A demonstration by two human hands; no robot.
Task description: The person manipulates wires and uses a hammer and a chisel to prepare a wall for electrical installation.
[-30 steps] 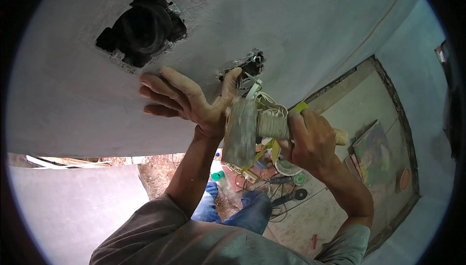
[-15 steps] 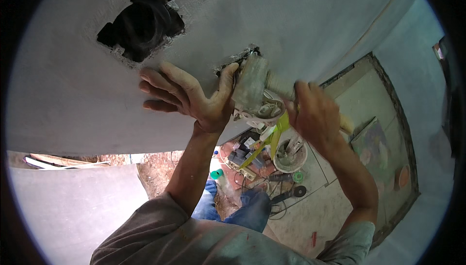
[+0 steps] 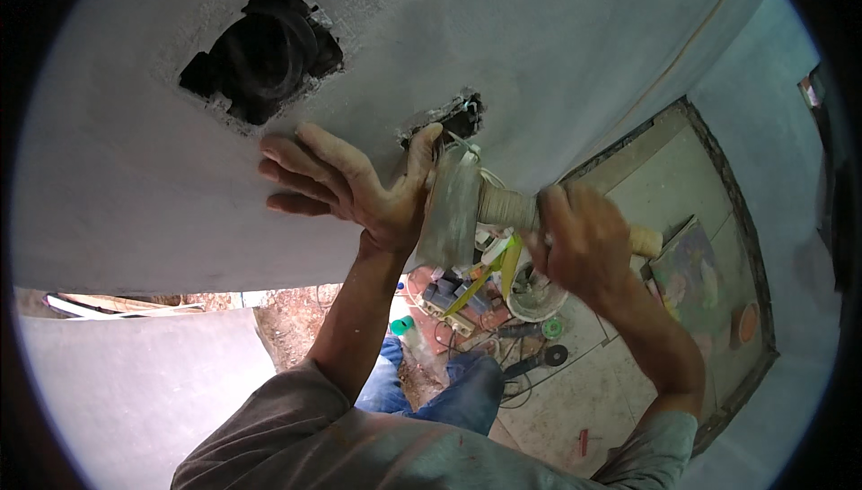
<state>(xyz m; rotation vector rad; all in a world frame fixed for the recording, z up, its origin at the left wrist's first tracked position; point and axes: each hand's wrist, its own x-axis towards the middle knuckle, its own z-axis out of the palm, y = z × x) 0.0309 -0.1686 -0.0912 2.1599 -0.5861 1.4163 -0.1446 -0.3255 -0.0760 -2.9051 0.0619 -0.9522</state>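
My right hand (image 3: 584,239) grips the handle of a hammer (image 3: 449,212), which has a wide, dusty grey head and a cord-wrapped grip. The pale yellow end of its handle sticks out past my fist. My left hand (image 3: 355,180) lies spread on the grey wall (image 3: 162,194), thumb raised beside a small ragged hole (image 3: 462,118). White wires (image 3: 467,147) come out of that hole, and the hammer head hangs just below it. A larger hole (image 3: 269,55) with a round black fitting inside is above my left fingers.
On the floor below stand a bucket (image 3: 537,294) of grey mix, a power strip (image 3: 460,323), an angle grinder (image 3: 539,360) and a green-capped bottle (image 3: 402,325). A yellow strip (image 3: 510,261) hangs beneath the hammer. A picture-covered board (image 3: 687,266) lies at right.
The hammer head has moved down and slightly left, away from the small hole, uncovering it. My right hand has lowered a little. My left hand stays on the wall.
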